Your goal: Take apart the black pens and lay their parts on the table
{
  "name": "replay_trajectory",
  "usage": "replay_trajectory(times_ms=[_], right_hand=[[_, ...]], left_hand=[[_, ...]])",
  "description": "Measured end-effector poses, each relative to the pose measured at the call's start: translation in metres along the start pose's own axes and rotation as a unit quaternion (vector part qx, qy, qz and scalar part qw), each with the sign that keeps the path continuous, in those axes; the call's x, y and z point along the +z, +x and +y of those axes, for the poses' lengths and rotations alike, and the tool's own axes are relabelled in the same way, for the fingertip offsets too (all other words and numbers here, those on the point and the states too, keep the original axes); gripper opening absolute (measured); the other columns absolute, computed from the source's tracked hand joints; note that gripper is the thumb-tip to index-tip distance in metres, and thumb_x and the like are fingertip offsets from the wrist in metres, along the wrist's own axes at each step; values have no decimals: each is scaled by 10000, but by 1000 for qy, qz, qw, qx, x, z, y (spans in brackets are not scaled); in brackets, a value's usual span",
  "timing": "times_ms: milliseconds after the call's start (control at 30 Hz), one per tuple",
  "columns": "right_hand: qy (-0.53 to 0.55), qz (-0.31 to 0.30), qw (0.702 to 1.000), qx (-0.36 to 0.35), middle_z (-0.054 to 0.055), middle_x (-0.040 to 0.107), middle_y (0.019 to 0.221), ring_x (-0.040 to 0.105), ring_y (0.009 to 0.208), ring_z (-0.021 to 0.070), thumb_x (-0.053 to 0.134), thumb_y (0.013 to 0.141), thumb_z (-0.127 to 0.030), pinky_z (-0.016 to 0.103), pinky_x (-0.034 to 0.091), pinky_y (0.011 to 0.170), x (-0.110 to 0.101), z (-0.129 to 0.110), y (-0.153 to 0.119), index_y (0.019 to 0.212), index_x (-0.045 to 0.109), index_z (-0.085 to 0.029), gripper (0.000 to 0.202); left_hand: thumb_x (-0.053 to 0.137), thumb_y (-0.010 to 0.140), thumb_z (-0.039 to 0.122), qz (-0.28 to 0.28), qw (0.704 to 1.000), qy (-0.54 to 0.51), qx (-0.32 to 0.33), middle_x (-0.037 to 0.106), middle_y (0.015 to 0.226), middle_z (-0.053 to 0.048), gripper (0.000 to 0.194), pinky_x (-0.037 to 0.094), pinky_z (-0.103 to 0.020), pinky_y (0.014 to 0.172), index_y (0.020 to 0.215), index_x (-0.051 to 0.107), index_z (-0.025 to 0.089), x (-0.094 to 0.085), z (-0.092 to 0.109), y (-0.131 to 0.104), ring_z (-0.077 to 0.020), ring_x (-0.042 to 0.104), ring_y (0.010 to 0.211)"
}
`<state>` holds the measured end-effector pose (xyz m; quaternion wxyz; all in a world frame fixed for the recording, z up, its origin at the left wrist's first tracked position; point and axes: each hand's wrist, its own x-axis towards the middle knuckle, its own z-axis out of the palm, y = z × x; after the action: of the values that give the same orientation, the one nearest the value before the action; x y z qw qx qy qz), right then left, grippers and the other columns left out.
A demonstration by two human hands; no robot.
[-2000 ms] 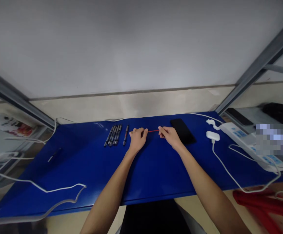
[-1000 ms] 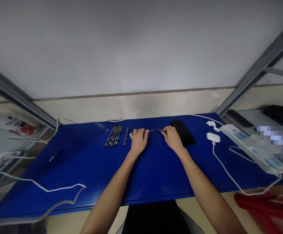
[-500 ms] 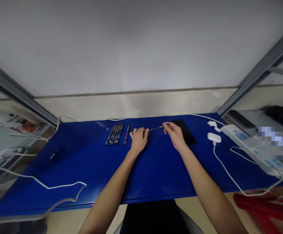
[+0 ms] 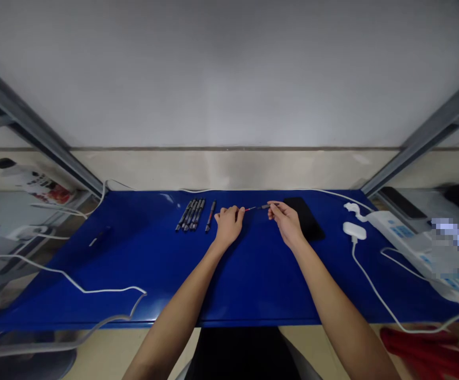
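Observation:
Over the middle of the blue table, my left hand (image 4: 229, 226) is closed around a pen (image 4: 250, 209); its red section and thin tip stick out to the right. A dark pen cap (image 4: 265, 207) is pinched in the fingertips of my right hand (image 4: 285, 220), its open end facing that tip with a small gap. Left of my left hand lies a single dark pen (image 4: 210, 216) with a red mark. Beside it is a row of several dark pens (image 4: 190, 215), side by side.
A black phone-like slab (image 4: 304, 217) lies right of my right hand. Farther right are a white charging case (image 4: 354, 230) on a cable and a white power strip (image 4: 405, 235). A bottle (image 4: 35, 182) stands at the far left. A white cable (image 4: 106, 290) crosses the table's left side.
The camera view has tilted slightly, shifting everything a little to the right. Both hands keep their grips, with the cap and pen tip still a small gap apart.

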<state>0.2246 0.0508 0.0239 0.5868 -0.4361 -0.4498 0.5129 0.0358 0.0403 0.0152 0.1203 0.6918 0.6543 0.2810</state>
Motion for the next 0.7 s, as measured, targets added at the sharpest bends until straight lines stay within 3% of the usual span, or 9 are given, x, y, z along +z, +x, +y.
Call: replay_trajectory(times_ms=[700], right_hand=[[-1, -5, 1000, 11, 19, 618, 749, 573, 678, 136, 720, 768, -417, 299, 483, 663, 0, 1, -1, 987, 685, -164, 336]], left_hand=[[320, 1011, 446, -12, 1000, -5, 7, 654, 835, -44, 395, 310, -366, 815, 808, 555, 200, -1, 0, -1, -234, 539, 914]])
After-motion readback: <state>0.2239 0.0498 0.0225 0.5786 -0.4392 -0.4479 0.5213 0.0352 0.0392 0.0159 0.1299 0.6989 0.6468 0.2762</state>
